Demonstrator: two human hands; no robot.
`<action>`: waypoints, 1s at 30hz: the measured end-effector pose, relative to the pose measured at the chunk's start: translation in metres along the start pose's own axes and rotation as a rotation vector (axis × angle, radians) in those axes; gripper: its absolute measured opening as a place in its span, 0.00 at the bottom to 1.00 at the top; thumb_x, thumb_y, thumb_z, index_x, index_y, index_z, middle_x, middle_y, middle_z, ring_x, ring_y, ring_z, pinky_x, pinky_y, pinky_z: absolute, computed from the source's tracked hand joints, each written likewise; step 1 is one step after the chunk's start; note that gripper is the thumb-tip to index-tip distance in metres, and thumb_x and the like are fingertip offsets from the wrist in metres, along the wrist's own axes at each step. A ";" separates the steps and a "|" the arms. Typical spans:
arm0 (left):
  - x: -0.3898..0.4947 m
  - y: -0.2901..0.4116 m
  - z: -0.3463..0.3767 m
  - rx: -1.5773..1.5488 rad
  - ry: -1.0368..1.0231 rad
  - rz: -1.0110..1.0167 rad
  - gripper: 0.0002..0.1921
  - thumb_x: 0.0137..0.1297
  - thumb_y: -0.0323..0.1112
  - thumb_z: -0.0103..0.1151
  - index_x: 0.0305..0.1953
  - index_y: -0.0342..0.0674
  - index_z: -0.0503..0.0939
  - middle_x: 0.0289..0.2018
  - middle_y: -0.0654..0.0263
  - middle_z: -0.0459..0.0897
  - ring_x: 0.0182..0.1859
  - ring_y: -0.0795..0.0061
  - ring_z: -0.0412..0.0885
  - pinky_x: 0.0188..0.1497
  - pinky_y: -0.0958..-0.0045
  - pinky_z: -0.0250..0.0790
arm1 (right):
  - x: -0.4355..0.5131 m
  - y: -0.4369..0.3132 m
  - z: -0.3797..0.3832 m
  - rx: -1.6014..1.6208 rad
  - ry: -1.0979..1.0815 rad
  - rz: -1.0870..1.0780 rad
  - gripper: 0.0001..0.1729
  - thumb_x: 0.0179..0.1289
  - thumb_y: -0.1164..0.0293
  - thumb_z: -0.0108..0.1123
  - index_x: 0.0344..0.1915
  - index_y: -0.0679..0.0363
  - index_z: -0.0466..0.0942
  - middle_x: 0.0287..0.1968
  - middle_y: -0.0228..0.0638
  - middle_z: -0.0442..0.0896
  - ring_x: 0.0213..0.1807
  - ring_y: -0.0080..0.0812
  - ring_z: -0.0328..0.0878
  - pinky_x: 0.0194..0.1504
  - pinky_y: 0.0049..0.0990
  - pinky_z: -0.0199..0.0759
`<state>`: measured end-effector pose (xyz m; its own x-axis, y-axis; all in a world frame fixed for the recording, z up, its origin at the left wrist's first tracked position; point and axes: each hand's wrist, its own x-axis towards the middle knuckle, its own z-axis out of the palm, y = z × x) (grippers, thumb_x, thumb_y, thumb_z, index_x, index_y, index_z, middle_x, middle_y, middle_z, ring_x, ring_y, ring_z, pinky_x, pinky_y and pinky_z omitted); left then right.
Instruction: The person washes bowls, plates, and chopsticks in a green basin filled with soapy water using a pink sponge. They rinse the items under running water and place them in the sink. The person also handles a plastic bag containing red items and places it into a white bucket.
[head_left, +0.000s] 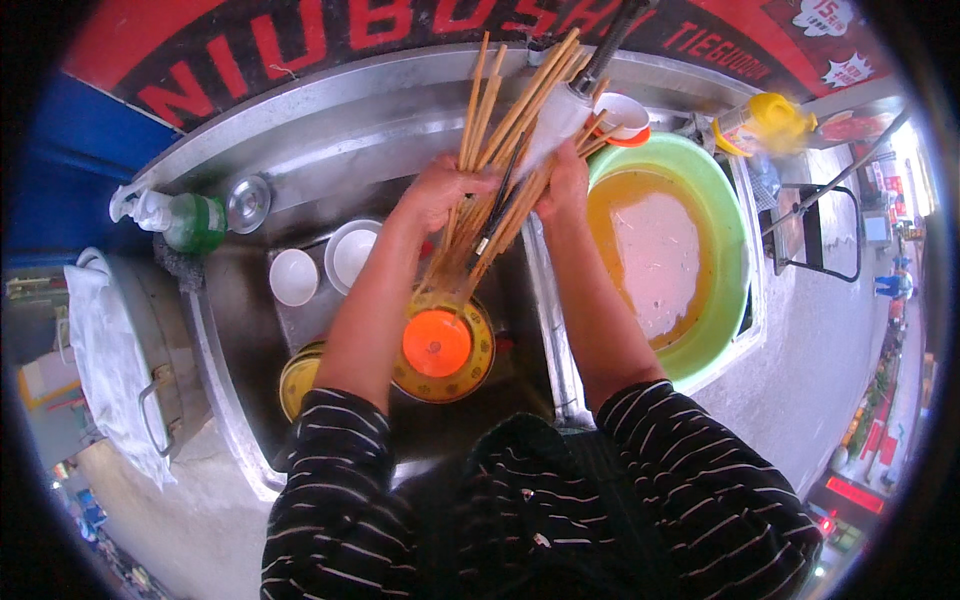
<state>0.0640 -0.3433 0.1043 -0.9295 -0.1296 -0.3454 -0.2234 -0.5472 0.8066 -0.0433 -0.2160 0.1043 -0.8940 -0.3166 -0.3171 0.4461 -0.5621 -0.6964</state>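
A thick bundle of wooden chopsticks (517, 120), with a few dark ones among them, is gripped between both hands over the left sink basin. My left hand (450, 191) closes around its left side. My right hand (566, 180) holds the right side, beside a white stream or sleeve (555, 124) hanging from a black spring faucet hose (611, 45); I cannot tell which it is. Water runs off the lower ends. Beneath them, an orange bowl (436, 343) rests on a yellow patterned plate (480, 367). White bowls (293, 277) and yellow plates (300, 382) lie further left.
A green plastic basin (731, 270) of cloudy brownish water stands right. Behind it are a white bowl (622, 112) and a yellow bottle (757, 124). Leftward are a green pump bottle (196, 223), a steel lid (248, 204) and a large metal pot (169, 360) under white cloth (112, 360).
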 end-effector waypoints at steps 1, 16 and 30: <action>0.001 -0.003 0.002 0.006 0.039 -0.011 0.18 0.55 0.29 0.66 0.47 0.32 0.77 0.36 0.64 0.82 0.37 0.74 0.81 0.42 0.72 0.75 | -0.002 -0.001 0.002 -0.008 0.018 -0.012 0.18 0.62 0.71 0.56 0.51 0.65 0.71 0.40 0.36 0.79 0.42 0.32 0.78 0.43 0.32 0.74; -0.002 -0.008 0.003 0.010 0.031 0.050 0.16 0.59 0.26 0.59 0.48 0.29 0.74 0.37 0.62 0.81 0.36 0.75 0.81 0.38 0.73 0.75 | -0.002 -0.009 -0.010 -0.236 -0.280 0.007 0.17 0.60 0.75 0.51 0.50 0.66 0.70 0.42 0.37 0.79 0.41 0.33 0.78 0.42 0.33 0.76; -0.002 -0.017 0.012 0.006 0.106 0.080 0.13 0.55 0.21 0.58 0.44 0.29 0.78 0.35 0.63 0.82 0.35 0.74 0.80 0.38 0.73 0.73 | -0.006 -0.020 -0.009 -0.204 -0.248 -0.006 0.18 0.57 0.76 0.56 0.49 0.69 0.72 0.44 0.39 0.80 0.43 0.35 0.80 0.44 0.32 0.76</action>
<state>0.0661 -0.3239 0.0973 -0.9082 -0.2596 -0.3284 -0.1519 -0.5267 0.8363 -0.0476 -0.1957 0.1140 -0.8480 -0.5041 -0.1634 0.4005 -0.4077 -0.8206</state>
